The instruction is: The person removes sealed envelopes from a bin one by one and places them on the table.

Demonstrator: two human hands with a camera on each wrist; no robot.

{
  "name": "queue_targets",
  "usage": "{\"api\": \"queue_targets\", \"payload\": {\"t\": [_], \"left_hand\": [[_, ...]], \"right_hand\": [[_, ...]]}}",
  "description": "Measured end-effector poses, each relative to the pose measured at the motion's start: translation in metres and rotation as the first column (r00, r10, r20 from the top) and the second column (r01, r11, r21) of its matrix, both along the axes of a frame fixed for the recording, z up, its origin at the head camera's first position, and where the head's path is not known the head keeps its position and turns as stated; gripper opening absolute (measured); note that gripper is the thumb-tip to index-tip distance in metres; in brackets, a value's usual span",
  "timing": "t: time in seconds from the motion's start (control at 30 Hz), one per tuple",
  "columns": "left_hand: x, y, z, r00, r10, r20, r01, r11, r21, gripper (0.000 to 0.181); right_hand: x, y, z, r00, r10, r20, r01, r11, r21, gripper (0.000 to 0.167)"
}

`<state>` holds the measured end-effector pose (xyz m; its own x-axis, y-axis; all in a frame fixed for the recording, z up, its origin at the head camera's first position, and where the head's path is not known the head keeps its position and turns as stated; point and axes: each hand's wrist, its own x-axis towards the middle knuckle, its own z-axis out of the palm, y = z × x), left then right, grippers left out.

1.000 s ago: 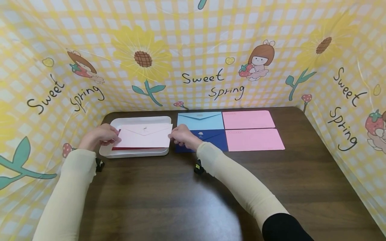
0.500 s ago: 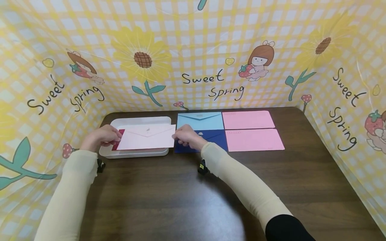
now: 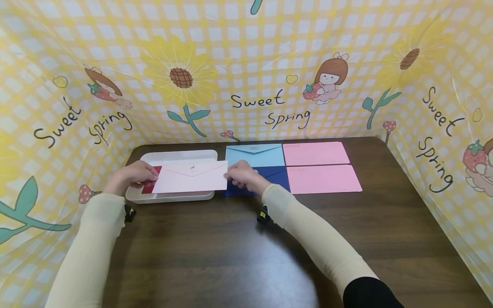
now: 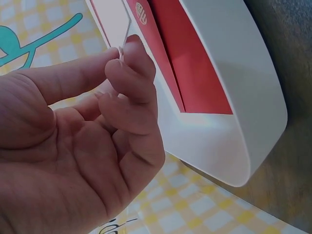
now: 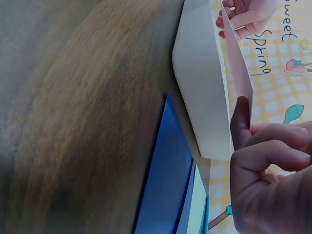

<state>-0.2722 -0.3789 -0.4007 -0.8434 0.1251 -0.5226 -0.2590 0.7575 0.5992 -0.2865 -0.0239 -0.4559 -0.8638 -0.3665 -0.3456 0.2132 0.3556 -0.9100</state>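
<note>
A pale pink envelope point(image 3: 190, 182) is raised above a white tray point(image 3: 171, 198), reaching past the tray's right end. My left hand point(image 3: 134, 175) pinches its left edge between thumb and fingertip, as the left wrist view shows. At the opposite edge, my right hand point(image 3: 248, 176) grips the envelope between thumb and curled fingers. Inside the tray lies a red envelope point(image 4: 195, 68) with a gold emblem; in the head view the pale envelope hides most of it. Just under my right hand is a dark blue envelope point(image 3: 279, 179), partly covered.
Behind the dark blue envelope lies a light blue envelope point(image 3: 256, 158). Two pink envelopes point(image 3: 317, 154) sit to its right, one behind the other. Yellow checked cloth point(image 3: 262, 64) stands around the back and sides of the brown wooden table point(image 3: 215, 248).
Both hands have shifted the pale pink envelope to the right, my right hand the farther. More of the red envelope shows at the left. The other envelopes have stayed put.
</note>
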Motion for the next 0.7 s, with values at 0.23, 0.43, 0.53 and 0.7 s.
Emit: {"api": "queue_targets", "payload": {"t": [0.23,0.43,0.53,0.7], "left_hand": [[-0.002,0.004,-0.002,1.000,-0.021,-0.012,0.020,1.000,-0.020,0.020],[-0.004,0.008,-0.004,1.000,-0.025,-0.009,0.025,0.999,-0.029,0.019],[-0.004,0.009,-0.005,1.000,-0.028,-0.012,0.028,0.999,-0.037,0.019],[-0.003,0.014,-0.006,0.998,-0.044,-0.035,0.043,0.999,-0.033,0.019]], "right_hand": [[0.002,0.007,0.000,1.000,-0.012,0.004,0.012,1.000,-0.013,0.024],[0.003,0.011,0.000,0.999,-0.034,-0.002,0.034,0.999,-0.023,0.021],[0.004,0.013,-0.001,0.999,-0.042,0.003,0.042,0.999,-0.017,0.021],[0.006,0.016,-0.001,0.999,-0.049,0.009,0.049,0.998,-0.025,0.020]]}}
